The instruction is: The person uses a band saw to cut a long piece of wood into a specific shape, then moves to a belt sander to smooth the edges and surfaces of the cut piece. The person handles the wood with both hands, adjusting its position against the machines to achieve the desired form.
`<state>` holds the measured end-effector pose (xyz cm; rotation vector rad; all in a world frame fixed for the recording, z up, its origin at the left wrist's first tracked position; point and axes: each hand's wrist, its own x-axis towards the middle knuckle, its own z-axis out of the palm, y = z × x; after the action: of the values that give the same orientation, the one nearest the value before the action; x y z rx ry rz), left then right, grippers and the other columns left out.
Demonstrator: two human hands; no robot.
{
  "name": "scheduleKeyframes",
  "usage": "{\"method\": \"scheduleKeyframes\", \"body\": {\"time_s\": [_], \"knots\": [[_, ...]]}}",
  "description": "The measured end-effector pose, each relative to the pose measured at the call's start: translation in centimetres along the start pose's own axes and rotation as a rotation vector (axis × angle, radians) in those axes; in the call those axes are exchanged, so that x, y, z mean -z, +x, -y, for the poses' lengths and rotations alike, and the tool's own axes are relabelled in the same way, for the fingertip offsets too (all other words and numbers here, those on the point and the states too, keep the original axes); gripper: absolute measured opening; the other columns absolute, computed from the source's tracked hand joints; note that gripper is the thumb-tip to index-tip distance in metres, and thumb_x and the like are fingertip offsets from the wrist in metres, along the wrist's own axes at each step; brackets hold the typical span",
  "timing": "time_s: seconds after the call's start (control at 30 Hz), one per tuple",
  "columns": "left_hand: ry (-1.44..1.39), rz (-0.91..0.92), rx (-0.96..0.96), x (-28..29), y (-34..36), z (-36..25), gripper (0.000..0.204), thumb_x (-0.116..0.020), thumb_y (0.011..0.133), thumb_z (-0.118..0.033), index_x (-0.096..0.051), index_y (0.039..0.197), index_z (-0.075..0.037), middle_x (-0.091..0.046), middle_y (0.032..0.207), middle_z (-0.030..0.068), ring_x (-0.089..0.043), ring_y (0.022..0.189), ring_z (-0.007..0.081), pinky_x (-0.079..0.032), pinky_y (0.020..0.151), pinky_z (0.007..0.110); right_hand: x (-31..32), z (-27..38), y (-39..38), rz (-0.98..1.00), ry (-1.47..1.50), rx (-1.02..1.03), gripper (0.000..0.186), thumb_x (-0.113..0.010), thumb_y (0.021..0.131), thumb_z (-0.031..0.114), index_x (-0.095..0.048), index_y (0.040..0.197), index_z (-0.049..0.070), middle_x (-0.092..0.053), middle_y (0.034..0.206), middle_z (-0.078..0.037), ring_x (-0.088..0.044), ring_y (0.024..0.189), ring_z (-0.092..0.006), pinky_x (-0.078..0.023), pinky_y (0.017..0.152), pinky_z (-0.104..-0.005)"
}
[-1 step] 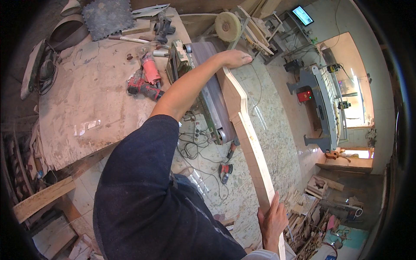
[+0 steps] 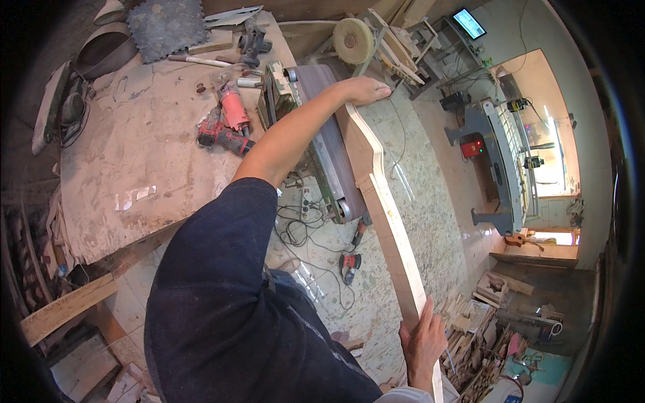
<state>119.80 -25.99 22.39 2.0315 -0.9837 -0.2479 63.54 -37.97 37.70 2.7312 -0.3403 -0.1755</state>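
A long, pale wooden board (image 2: 396, 238) with a stepped, curved upper end rests along the belt sander (image 2: 326, 168), which has a wide dark belt and green frame. My left hand (image 2: 364, 91) is wrapped over the board's far end, fingertips curled, with my bare forearm crossing over the sander's belt. Near the lower right my right hand (image 2: 422, 344) grips the board's near part. Just left of the sander, a red drill (image 2: 213, 134) and a pink-red cylindrical power tool (image 2: 234, 107) lie on the dusty worktable (image 2: 121, 168).
An orbital sander (image 2: 349, 265) and tangled cables (image 2: 302, 225) lie on the floor. A grey machine (image 2: 500, 174) stands along the right wall below a screen (image 2: 469, 23). Scrap wood (image 2: 463, 322) is piled lower right; a round spool-like wheel (image 2: 353, 40) stands at the back.
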Motion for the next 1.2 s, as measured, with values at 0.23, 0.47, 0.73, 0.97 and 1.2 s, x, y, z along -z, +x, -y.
{"method": "scheduleKeyframes", "body": {"time_s": [0.23,0.47,0.73,0.97,1.2], "knots": [[0.000,0.030,-0.018,0.3,-0.1,0.2,0.065,-0.037,0.107,-0.057,-0.053,0.150,-0.010,-0.054,0.151,0.0187,-0.049,0.140,0.0380,-0.038,0.117,0.044,-0.2,-0.1,-0.1,-0.016,-0.007,0.017,0.094,-0.086,0.069,0.020,-0.045,0.152,0.003,-0.055,0.091,-0.010,-0.060,0.080,-0.0286,-0.052,0.064,-0.0411],[0.017,0.022,-0.011,0.2,-0.3,0.4,0.063,-0.038,0.107,-0.056,-0.053,0.150,-0.012,-0.055,0.151,0.0181,-0.049,0.140,0.0377,-0.038,0.117,0.044,0.1,-0.5,0.0,-0.001,-0.020,0.017,0.095,-0.086,0.068,0.020,-0.045,0.152,0.002,-0.055,0.093,-0.010,-0.061,0.081,-0.0296,-0.053,0.067,-0.0418],[0.049,-0.044,0.010,0.5,-0.7,0.9,0.061,-0.042,0.107,-0.053,-0.052,0.151,-0.011,-0.055,0.150,0.0182,-0.052,0.137,0.0386,-0.040,0.116,0.045,2.0,-1.5,0.9,0.019,-0.070,0.037,0.094,-0.085,0.066,0.017,-0.046,0.151,0.001,-0.056,0.093,-0.011,-0.061,0.081,-0.0302,-0.052,0.067,-0.0412],[0.006,-0.106,0.019,0.3,-0.6,1.7,0.058,-0.044,0.108,-0.048,-0.050,0.151,-0.010,-0.056,0.149,0.0191,-0.052,0.137,0.0400,-0.041,0.115,0.046,4.8,-2.5,1.5,-0.023,-0.111,0.112,0.089,-0.078,0.068,0.014,-0.047,0.150,0.000,-0.055,0.090,-0.012,-0.060,0.079,-0.0302,-0.052,0.065,-0.0414],[0.010,-0.126,-0.012,0.5,-1.4,1.6,0.059,-0.044,0.108,-0.049,-0.048,0.152,-0.009,-0.057,0.146,0.0221,-0.053,0.134,0.0421,-0.043,0.112,0.047,8.9,-3.4,2.3,0.010,-0.184,0.159,0.094,-0.078,0.067,0.015,-0.043,0.152,0.000,-0.054,0.092,-0.012,-0.061,0.082,-0.0303,-0.053,0.064,-0.0415]]}}
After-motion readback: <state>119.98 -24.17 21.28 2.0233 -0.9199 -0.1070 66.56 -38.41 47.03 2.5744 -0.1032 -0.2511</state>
